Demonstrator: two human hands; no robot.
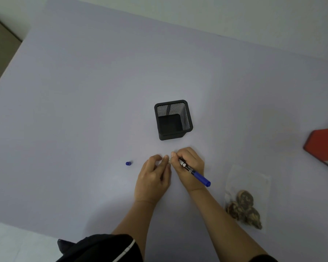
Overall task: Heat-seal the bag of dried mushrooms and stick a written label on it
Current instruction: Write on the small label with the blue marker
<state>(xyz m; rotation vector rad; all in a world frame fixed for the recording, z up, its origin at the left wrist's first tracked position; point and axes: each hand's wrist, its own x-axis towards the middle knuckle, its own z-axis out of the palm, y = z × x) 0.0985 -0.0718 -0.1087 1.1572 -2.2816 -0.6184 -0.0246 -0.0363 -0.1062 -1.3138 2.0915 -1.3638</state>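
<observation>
Small pale scrap, prob. the label (pixel 169 160), is being pinched between curled fingertips of left hand (pixel 153 178) & right hand (pixel 192 158), w/ a blue marker (pixel 196 174) also being gripped by the right, while the light, limp, likely slippery mushroom bag (pixel 247 195), lying to their right, is prob. best being taken by its flat top edge.

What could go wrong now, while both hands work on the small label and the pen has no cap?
1. The right hand grips the blue marker and also pinches the label together with the left hand. The uncapped tip end is close by and may smear the label or skin.
2. The label is tiny, so it may fold or stick to the fingers.
3. The cap lies loose, apart from the hands, and may roll away.
</observation>
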